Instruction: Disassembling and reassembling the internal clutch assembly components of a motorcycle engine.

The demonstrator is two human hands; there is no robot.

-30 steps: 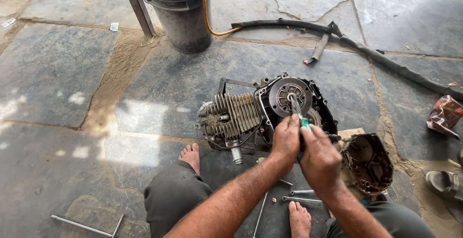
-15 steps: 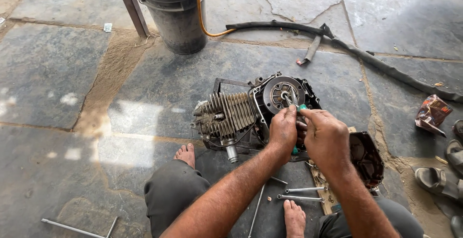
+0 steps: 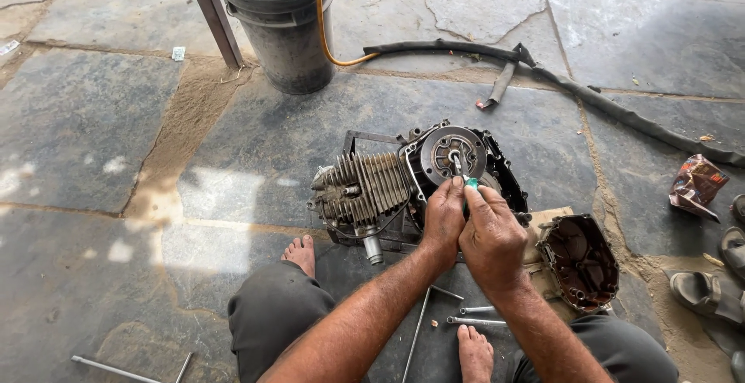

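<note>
A small motorcycle engine [image 3: 372, 185] with cooling fins lies on the stone floor in front of me. Its side is uncovered, showing a round clutch assembly [image 3: 454, 152]. Both hands meet over the clutch. My right hand [image 3: 490, 237] grips a green-handled screwdriver [image 3: 468, 185], whose metal tip rests on the clutch centre. My left hand [image 3: 442, 216] presses against the screwdriver handle beside it. My bare feet and grey trousers frame the bottom of the view.
The removed engine cover [image 3: 580, 260] lies right of the engine. Long bolts [image 3: 475, 315] rest between my feet. A dark bucket [image 3: 281, 18] with an orange hose stands at the back, a black rubber hose [image 3: 590, 96] runs rightward, sandals [image 3: 702, 294] lie at right.
Both hands with the screwdriver have stayed on the clutch, shifting slightly. The camera has tilted, moving the engine a little lower and left in view.
</note>
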